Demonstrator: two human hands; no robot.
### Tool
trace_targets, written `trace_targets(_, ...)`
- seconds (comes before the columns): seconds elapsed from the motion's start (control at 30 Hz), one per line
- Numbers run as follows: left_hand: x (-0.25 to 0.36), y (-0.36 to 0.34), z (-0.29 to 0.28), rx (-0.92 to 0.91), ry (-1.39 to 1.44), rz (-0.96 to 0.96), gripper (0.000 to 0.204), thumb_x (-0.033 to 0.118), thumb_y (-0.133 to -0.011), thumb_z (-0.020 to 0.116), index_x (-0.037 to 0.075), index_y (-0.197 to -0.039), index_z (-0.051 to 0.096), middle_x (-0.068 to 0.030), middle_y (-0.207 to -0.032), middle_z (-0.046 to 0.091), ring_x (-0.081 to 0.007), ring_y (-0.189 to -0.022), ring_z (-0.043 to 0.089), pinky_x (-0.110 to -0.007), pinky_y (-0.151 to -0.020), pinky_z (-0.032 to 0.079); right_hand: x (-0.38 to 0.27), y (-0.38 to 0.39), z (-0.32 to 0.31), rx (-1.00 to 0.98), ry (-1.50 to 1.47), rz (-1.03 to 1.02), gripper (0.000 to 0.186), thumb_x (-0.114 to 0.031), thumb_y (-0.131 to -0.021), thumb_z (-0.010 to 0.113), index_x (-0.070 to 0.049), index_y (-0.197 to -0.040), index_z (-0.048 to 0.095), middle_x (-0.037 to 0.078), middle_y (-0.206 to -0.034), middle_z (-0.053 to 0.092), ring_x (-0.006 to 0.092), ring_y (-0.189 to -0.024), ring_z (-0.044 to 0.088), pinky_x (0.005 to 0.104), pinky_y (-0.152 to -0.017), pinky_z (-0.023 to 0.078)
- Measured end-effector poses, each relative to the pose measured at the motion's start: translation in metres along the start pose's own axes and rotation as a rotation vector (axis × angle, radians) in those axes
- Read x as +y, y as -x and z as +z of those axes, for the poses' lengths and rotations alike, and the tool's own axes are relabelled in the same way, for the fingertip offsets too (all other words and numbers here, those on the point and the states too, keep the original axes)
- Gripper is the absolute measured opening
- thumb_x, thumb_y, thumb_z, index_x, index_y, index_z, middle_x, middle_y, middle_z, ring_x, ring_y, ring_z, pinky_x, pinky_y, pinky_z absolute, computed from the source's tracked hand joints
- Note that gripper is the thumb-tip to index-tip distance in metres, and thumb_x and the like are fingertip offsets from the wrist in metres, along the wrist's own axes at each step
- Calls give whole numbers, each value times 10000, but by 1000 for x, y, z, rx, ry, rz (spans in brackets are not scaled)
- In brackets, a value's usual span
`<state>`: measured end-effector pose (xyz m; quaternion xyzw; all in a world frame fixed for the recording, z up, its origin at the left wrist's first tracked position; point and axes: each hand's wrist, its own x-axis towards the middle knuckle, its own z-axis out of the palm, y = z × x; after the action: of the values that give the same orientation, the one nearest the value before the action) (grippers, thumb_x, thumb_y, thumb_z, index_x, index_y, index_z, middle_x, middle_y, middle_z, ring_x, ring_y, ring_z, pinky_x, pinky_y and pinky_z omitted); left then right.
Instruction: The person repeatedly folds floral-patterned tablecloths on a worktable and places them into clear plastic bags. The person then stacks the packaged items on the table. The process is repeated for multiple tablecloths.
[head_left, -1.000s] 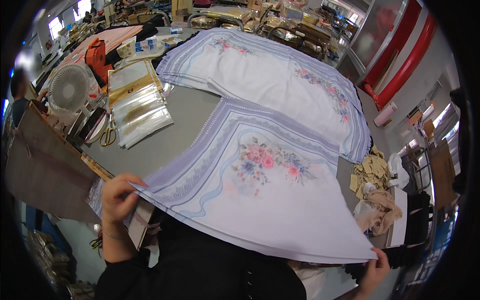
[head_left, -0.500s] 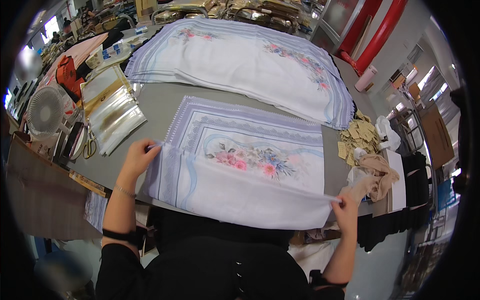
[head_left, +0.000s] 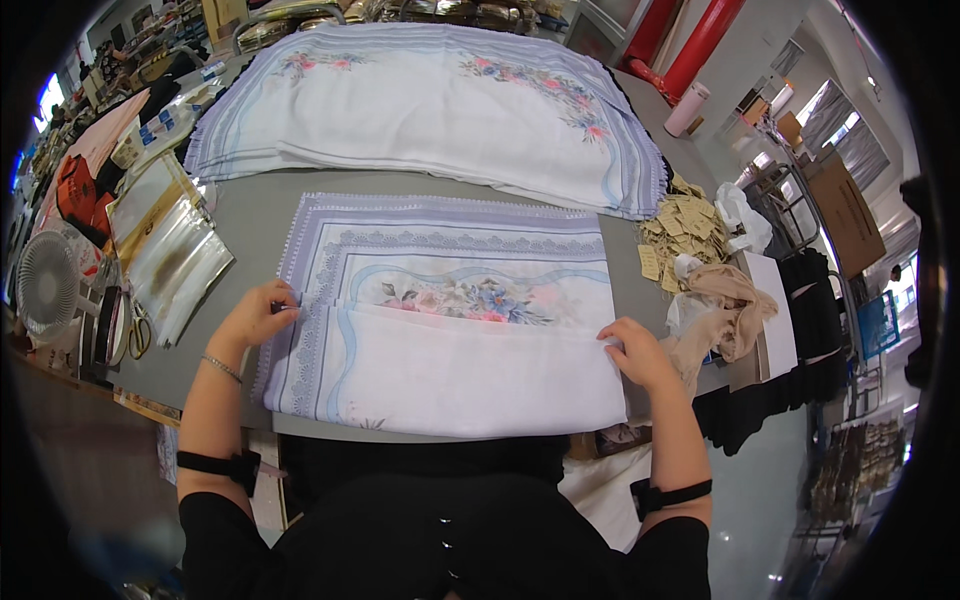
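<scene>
A white scarf [head_left: 480, 385] with a lilac border and printed flowers lies folded on the grey table in front of me. Its near part is turned up into a flap that covers the lower flowers. At the scarf's left edge, the bent fingers of my left hand [head_left: 262, 315] pinch the border. My right hand [head_left: 640, 352] grips the flap's upper corner at the right edge between thumb and fingers. Farther back, a larger pile of matching scarves [head_left: 400, 120] lies spread, its lilac edges outward.
On the left are clear plastic bags [head_left: 175, 265], scissors [head_left: 139, 332] and a white fan [head_left: 48, 285]. To the right lie a heap of beige tags [head_left: 682, 235], a crumpled beige cloth [head_left: 735, 310] and a white box [head_left: 765, 315]. A pink bottle [head_left: 687, 109] stands behind them.
Both hands have moved up the table, away from my body. The flap has come down flatter over the scarf, and its slanted, lifted edge now runs nearly level.
</scene>
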<state>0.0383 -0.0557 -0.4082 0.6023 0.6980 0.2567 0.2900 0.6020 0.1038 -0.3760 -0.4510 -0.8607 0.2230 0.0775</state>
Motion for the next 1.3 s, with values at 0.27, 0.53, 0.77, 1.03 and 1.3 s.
trace_targets(0.27,30,2,-38,-71,-359,138,90,75,-737,685,0,-759,639,-140,-759,593,-320,-720,585,-384,-648,469,-9,-1,-33,-204,43,5,181,-67,-781,651,-56,-961,638,140,-876,624,321,-788,610,386,-714,487)
trace_targets(0.53,49,33,-53,48,-343,239,60,35,-747,666,-2,-770,624,-131,-777,592,-327,-712,581,-393,-635,470,-23,31,-54,-182,134,-92,100,-104,-780,685,-64,-867,654,112,-822,617,301,-727,600,384,-665,479)
trace_targets(0.77,51,61,-56,112,-259,328,72,37,-760,656,7,-809,613,-121,-856,600,-319,-763,596,-390,-669,487,-28,57,-43,40,102,86,121,-85,-742,715,-44,-821,631,121,-735,603,283,-657,588,373,-616,464)
trace_targets(1.03,35,62,-26,157,-459,366,64,101,-777,653,43,-800,638,-114,-1009,596,-297,-857,601,-395,-719,490,-26,47,-15,161,31,45,113,-15,-754,677,-37,-834,600,110,-732,587,263,-612,586,344,-586,470)
trace_targets(1.3,26,86,3,54,-571,360,62,103,-755,666,75,-795,628,-84,-840,598,-262,-765,590,-371,-660,483,-59,5,9,300,254,-132,152,-26,-747,681,-23,-883,614,166,-1018,576,331,-965,562,421,-812,453)
